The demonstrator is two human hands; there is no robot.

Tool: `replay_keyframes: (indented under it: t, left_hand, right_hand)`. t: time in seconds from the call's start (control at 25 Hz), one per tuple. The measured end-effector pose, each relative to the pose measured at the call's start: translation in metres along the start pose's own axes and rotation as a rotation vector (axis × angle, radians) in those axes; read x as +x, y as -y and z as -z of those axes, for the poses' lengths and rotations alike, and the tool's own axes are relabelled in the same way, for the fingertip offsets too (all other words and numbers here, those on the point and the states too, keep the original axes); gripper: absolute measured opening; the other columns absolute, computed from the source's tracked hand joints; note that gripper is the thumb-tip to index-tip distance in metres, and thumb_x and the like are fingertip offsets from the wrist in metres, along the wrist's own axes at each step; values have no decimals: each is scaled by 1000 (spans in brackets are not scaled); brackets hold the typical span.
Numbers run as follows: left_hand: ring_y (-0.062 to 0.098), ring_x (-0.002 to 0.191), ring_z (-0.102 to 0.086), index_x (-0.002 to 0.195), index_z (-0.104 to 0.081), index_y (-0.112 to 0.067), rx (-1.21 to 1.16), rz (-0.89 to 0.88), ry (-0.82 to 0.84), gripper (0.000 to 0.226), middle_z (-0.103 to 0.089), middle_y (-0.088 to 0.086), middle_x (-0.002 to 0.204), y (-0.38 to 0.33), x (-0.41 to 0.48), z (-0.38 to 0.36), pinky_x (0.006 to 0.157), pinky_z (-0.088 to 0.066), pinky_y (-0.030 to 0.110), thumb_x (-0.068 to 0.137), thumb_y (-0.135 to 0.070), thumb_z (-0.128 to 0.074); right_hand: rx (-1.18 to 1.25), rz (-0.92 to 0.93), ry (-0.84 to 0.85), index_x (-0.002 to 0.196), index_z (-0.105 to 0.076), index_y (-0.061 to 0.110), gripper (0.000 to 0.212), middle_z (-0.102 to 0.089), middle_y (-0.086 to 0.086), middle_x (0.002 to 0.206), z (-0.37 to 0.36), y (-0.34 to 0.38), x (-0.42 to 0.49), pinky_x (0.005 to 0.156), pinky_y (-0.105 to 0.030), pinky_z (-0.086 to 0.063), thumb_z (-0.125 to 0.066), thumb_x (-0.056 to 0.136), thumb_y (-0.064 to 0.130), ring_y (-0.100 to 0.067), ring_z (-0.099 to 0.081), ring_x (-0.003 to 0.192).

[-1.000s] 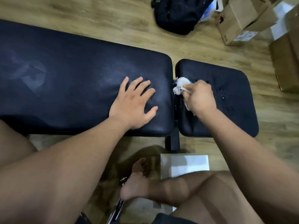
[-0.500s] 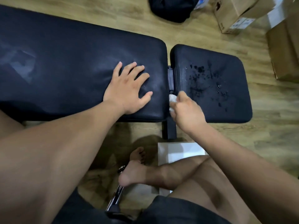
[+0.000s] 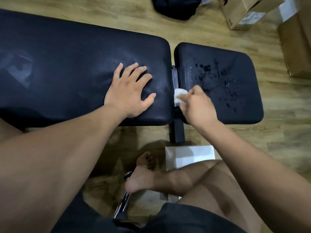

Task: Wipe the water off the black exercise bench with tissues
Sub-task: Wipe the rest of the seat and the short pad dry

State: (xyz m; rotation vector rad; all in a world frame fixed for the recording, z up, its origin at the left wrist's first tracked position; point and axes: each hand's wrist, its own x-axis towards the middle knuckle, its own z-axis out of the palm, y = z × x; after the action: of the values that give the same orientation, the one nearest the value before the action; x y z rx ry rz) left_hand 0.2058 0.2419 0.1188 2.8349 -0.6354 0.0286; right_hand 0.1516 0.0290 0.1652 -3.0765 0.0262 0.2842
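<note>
1. The black exercise bench point(image 3: 75, 56) lay across the wooden floor point(image 3: 277, 132), with a long back pad on the left, a smaller seat pad point(image 3: 244, 108) on the right, and a narrow gap between them
2. The left hand point(image 3: 129, 93) rested flat on the long pad near its right end, fingers straight and spread apart, holding nothing
3. The right hand point(image 3: 198, 105) sat at the near left edge of the seat pad, fingers curled and clamped on a crumpled white tissue point(image 3: 179, 96)
4. The tissue stuck out toward the gap, touching the seat pad's left edge
5. Water drops point(image 3: 218, 78) lay scattered over the middle of the seat pad, just beyond the right hand
6. A white box point(image 3: 190, 155) lay on the floor near the person's crossed legs, while a black bag point(image 3: 175, 7) and cardboard boxes point(image 3: 244, 12) sat beyond the bench
</note>
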Motion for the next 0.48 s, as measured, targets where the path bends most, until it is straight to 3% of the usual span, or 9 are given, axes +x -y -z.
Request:
replay_keyframes:
  t: [0.08,0.24,0.32,0.4,0.48]
  left_hand:
    - [24,150,-21,142,-45,-26,-12,-4,4,64,-35,-1,157,0,2,0,123,-8,53,91,-64,-34]
    - [23,149,-22,140,-46,-26,-22,4,-5,63,-36,-1,157,0,1,1,123,-9,53,91,-64,-35]
    - [23,149,-22,139,-47,-26,-24,3,-12,63,-37,-1,157,0,0,-1,122,-9,53,90,-64,-35]
    - [24,149,-23,139,-47,-26,-27,-2,-15,64,-37,-1,156,-1,1,-1,122,-9,53,90,-64,-35]
    - [25,149,-24,139,-47,-25,-18,-3,-17,64,-38,0,156,-1,2,0,122,-10,54,90,-64,-34]
  right_hand:
    - [65,-89,-35,114,-67,20,28,-46,-10,112,0,5,7,78,-40,-47,-56,89,23,-36,-55,92]
    - [160,24,-37,108,-70,23,28,-51,-5,98,-13,-16,-62,70,-40,-52,-59,83,23,-33,-58,79]
    - [146,15,-167,99,-73,23,24,-61,-2,91,-14,-33,-71,72,-42,-49,-58,81,25,-31,-58,82]
    - [62,-141,-332,96,-72,24,18,-69,-1,90,-12,-46,-60,79,-40,-40,-60,83,25,-32,-55,92]
    - [135,-327,-440,100,-69,19,18,-67,-6,99,-15,-54,-51,82,-34,-32,-58,86,21,-34,-53,99]
